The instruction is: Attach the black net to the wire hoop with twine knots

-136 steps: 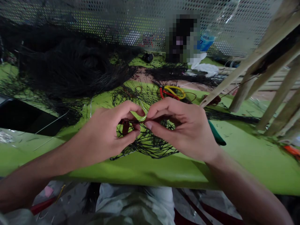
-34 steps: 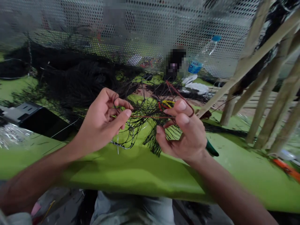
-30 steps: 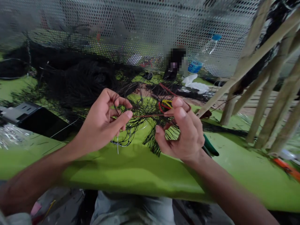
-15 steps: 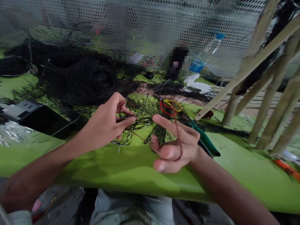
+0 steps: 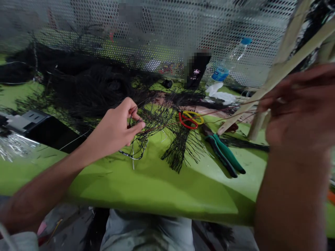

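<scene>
My left hand [image 5: 119, 125] pinches the black netting [image 5: 154, 120] and the end of a reddish-brown cord near the middle of the green table. My right hand [image 5: 295, 108] is raised at the far right, blurred, with the cord [image 5: 222, 111] running taut from its fingers back toward the left hand. A wire loop [image 5: 133, 157] hangs below the left hand. Between the hands lie red-and-yellow-handled scissors [image 5: 188, 126], a fanned black mesh bundle [image 5: 176, 153] and green-handled pliers [image 5: 225, 155].
Black fibre heaps [image 5: 86, 83] cover the back left, beside a black box [image 5: 49, 130]. A dark phone-like object [image 5: 197, 71] and a bottle [image 5: 222, 71] stand by the perforated screen [image 5: 162, 35]. Wooden sticks [image 5: 282, 69] lean at right.
My right hand has swung from the middle to the far right and up, drawing the cord out. This uncovers the mesh bundle and pliers. My left hand has shifted slightly left.
</scene>
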The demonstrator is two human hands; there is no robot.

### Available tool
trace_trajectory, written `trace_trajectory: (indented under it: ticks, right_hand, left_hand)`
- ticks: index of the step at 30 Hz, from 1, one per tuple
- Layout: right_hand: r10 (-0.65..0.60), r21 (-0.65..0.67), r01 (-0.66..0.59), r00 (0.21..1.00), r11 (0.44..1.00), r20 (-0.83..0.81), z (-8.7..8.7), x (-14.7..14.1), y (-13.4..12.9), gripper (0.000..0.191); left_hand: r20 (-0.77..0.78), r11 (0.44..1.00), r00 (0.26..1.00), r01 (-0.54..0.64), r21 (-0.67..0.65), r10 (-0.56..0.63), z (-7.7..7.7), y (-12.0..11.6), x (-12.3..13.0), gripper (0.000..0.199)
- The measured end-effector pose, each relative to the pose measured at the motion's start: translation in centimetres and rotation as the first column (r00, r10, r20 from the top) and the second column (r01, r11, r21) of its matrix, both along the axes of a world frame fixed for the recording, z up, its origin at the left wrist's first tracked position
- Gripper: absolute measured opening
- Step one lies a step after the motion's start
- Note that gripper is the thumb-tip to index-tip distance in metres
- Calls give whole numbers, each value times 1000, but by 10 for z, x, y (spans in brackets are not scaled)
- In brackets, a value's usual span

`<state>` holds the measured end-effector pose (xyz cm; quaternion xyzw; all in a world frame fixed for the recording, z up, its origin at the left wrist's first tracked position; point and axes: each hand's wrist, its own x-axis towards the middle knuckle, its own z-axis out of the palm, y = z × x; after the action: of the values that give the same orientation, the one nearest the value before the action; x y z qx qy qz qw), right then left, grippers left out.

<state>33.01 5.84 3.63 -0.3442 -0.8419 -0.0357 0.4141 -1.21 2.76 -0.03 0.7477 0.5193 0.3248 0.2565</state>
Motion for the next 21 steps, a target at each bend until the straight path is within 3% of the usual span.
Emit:
trace_trajectory:
  ticks: [6, 10, 11, 13, 17, 21]
  right_hand:
    - [-17, -71, 10, 994, 997, -111, -4, 1, -18, 19]
    - [65, -228, -106, 982, 968, -180, -6, -19, -26, 22]
    - [15, -202, -60, 977, 977, -215, -9, -32, -29, 22]
    - [79, -79, -80, 997, 994, -17, -19, -60, -38, 27]
    - [-46, 141, 28, 991, 990, 126, -43, -96, -48, 25]
    - [-76, 131, 60, 990, 990, 116, -53, -94, -48, 24]
  left_hand:
    - [82, 967, 991, -122, 225, 106, 5, -5, 6, 36]
    - [97, 941, 990, -129, 314, 104, 4, -11, 13, 33]
    - [87, 937, 991, -124, 327, 101, 2, -13, 15, 32]
    - [65, 934, 994, -103, 341, 86, -1, -17, 18, 31]
    - [97, 969, 995, -15, 247, -10, -4, -26, 22, 30]
    - [276, 996, 958, 70, 53, -82, -5, -29, 24, 26]
